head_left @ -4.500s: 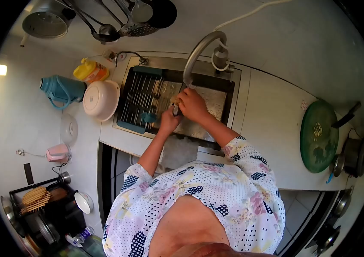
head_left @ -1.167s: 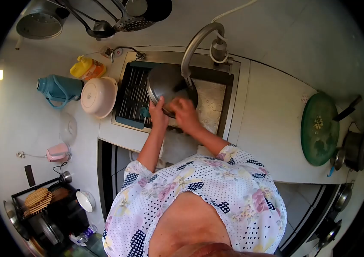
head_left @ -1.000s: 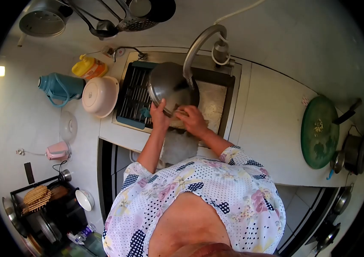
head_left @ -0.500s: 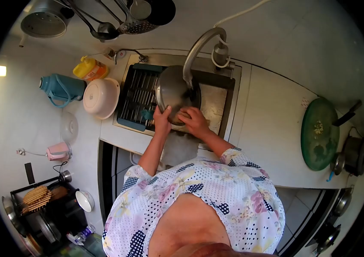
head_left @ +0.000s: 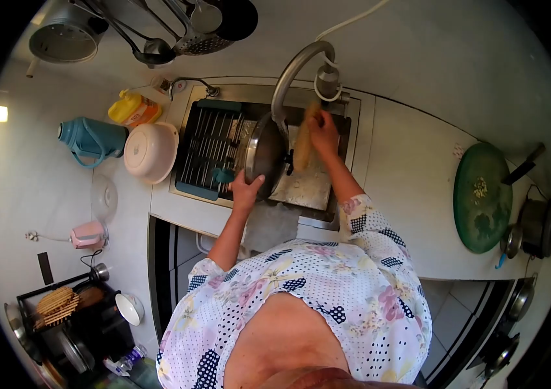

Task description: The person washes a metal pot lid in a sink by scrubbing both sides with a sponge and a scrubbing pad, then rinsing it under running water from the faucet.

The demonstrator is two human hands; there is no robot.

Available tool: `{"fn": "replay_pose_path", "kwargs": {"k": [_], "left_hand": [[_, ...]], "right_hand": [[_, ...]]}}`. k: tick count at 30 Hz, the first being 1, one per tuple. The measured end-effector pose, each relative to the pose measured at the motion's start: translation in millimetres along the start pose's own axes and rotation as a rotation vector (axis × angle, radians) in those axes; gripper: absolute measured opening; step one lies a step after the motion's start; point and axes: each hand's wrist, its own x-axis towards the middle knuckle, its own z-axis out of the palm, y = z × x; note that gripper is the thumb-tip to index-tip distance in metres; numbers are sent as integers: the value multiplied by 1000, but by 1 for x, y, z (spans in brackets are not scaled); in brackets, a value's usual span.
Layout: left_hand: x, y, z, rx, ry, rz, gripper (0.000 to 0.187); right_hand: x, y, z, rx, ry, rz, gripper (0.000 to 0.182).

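My left hand (head_left: 245, 188) grips the near edge of a round steel pot lid (head_left: 266, 152), its thumb lying on the surface. The lid stands steeply tilted over the sink (head_left: 308, 189), its black knob (head_left: 289, 159) facing right, under the spout of the curved faucet (head_left: 282, 81). My right hand (head_left: 324, 133), apart from the lid, is closed round a long tan loofah-like scrubber (head_left: 302, 148) right of the faucet spout. The scrubber is slightly blurred, so its material is hard to make out.
A drying rack (head_left: 207, 146) covers the sink's left part. Left of it stand a pale pink basin (head_left: 152, 152), a yellow bottle (head_left: 134, 109) and a teal thermos (head_left: 94, 139). On the right counter lie a green cutting board (head_left: 483, 223) and a knife (head_left: 525, 165). Utensils (head_left: 158, 52) hang above.
My right hand has left the lid and moved up and right, with the tan scrubber now showing in it. The lid has turned steeper in my left hand.
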Motion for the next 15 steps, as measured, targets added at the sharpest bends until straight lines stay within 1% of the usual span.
{"fn": "replay_pose_path", "kwargs": {"k": [2, 3, 6, 7, 9, 10, 11, 12, 14, 15], "left_hand": [[-2, 3, 11, 24, 16, 21, 30], [1, 0, 16, 7, 32, 56, 26], [3, 26, 19, 90, 83, 74, 25], [11, 9, 14, 37, 61, 62, 24], [13, 2, 7, -65, 12, 58, 24], [11, 10, 5, -116, -10, 60, 24], [4, 20, -1, 66, -54, -2, 27], [-1, 23, -2, 23, -69, 4, 28], [-12, 25, -2, -66, -102, 13, 31], [-14, 19, -3, -50, -132, 20, 33]], "right_hand": [[-8, -9, 22, -36, -69, -45, 49], [-22, -16, 34, -72, -113, -82, 48], [-71, -24, 66, -96, -17, -396, 45], [-71, -24, 65, -67, -45, -347, 44], [-67, -27, 64, -7, -99, -246, 41], [-55, -17, 66, -82, -129, -188, 40], [-34, 0, 67, -154, -156, -131, 38], [-14, 9, 67, -225, -179, -75, 37], [17, 6, 56, -160, -219, 212, 34], [29, 15, 53, -96, -231, 243, 34]]}}
